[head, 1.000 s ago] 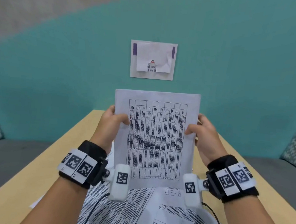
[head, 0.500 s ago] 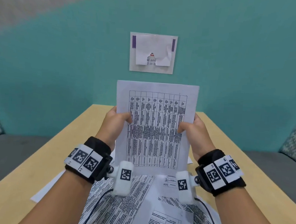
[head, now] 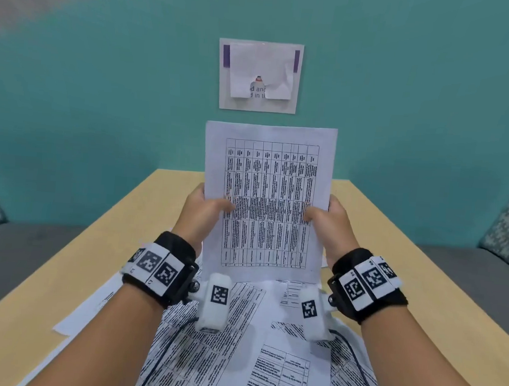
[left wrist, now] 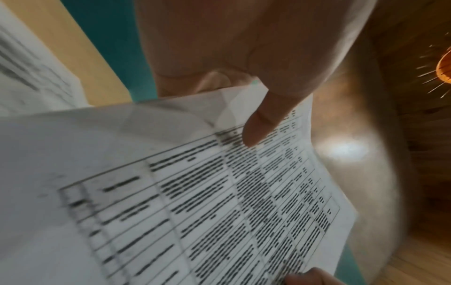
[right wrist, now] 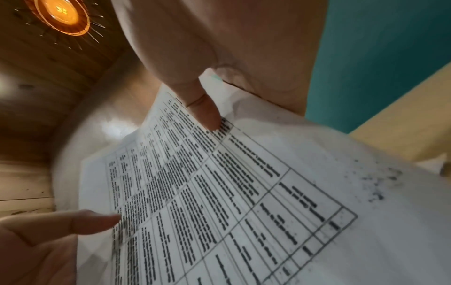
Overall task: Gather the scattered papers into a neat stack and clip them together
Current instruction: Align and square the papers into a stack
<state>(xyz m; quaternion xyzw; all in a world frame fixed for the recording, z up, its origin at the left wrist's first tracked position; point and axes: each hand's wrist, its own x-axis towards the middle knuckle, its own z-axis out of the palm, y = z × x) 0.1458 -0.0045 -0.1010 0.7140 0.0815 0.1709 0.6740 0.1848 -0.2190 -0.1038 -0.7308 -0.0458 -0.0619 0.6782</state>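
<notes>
I hold a small stack of papers (head: 266, 199) upright above the table (head: 99, 242), my left hand (head: 199, 210) pinching its left edge and my right hand (head: 334, 221) pinching its right edge, thumbs on the printed face. The front sheet carries a dense black table, its edges fairly even. I judge the gathering only partly done: loose sheets (head: 236, 342) lie overlapped on the table below the stack, and I see no clip.

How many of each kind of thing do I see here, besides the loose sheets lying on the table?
Hands: 2, left hand, right hand
Wristbands: 2
Wrist cameras: 2
Held sheaf of papers: 1
Wall notice: 1
Table: 1
Total: 9
</notes>
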